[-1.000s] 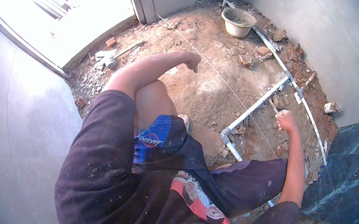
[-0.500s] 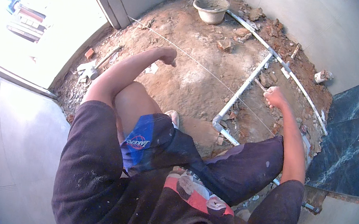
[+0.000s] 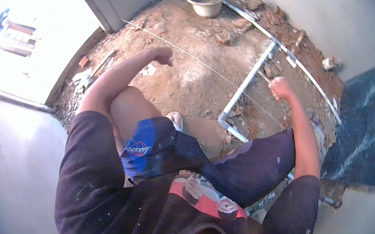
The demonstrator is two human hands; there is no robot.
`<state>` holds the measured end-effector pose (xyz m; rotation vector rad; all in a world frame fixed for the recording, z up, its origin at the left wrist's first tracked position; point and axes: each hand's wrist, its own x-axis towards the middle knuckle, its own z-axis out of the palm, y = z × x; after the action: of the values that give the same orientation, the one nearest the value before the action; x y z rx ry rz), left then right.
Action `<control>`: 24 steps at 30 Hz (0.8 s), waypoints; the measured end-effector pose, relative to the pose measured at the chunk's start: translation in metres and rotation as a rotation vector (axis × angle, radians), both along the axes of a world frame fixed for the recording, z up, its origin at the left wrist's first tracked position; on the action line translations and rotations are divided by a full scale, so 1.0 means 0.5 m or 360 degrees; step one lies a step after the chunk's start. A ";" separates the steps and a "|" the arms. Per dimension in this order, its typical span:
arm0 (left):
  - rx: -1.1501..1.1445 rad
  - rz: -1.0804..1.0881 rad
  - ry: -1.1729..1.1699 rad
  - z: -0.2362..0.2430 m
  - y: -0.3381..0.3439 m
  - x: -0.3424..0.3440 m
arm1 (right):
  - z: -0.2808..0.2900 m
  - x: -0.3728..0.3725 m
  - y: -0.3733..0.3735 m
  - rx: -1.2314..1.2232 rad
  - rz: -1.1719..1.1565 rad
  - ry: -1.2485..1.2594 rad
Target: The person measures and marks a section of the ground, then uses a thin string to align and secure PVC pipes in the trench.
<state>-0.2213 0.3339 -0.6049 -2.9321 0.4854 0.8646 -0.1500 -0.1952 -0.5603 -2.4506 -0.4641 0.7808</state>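
My left hand (image 3: 161,56) hovers over the bare earth, short of a taut white string (image 3: 195,59). Its fingers are curled in, and whatever they may hold is hidden. My right hand (image 3: 281,88) is closed round a thin, stick-like rod (image 3: 263,76), whose end points up and left toward a white plastic pipe (image 3: 248,80). The exact kind of this rod cannot be made out. The string runs from beside the doorway, across the pipe, toward my right knee. A grey elbow (image 3: 223,118) joins the pipe's near end to another length.
A round mortar-stained tub (image 3: 205,7) stands at the back. A longer white pipe (image 3: 305,79) curves past rubble on the right. A small dirty white container (image 3: 332,63) lies by the wall. Dark marbled tiles (image 3: 368,128) cover the right; a long-handled tool (image 3: 85,78) lies left.
The whole scene has shifted slightly up and left in the picture as my view moved. Both hands keep nearly the same pose, and the rod stays in my right hand.
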 end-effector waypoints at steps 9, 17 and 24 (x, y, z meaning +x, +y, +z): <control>-0.0136 0.0182 -0.0079 0.048 -0.048 -0.026 | 0.005 -0.017 -0.017 -0.0079 0.0029 -0.0181; -0.0190 0.0244 -0.0075 0.040 -0.045 -0.024 | 0.015 -0.029 -0.005 0.0039 -0.0221 -0.0107; -0.0114 -0.0116 -0.0288 -0.001 0.003 -0.010 | 0.014 -0.013 -0.008 -0.0025 -0.0167 0.0030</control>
<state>-0.2263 0.3353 -0.6056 -2.9971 0.6176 0.5790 -0.1563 -0.1992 -0.5530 -2.4581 -0.3204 0.7654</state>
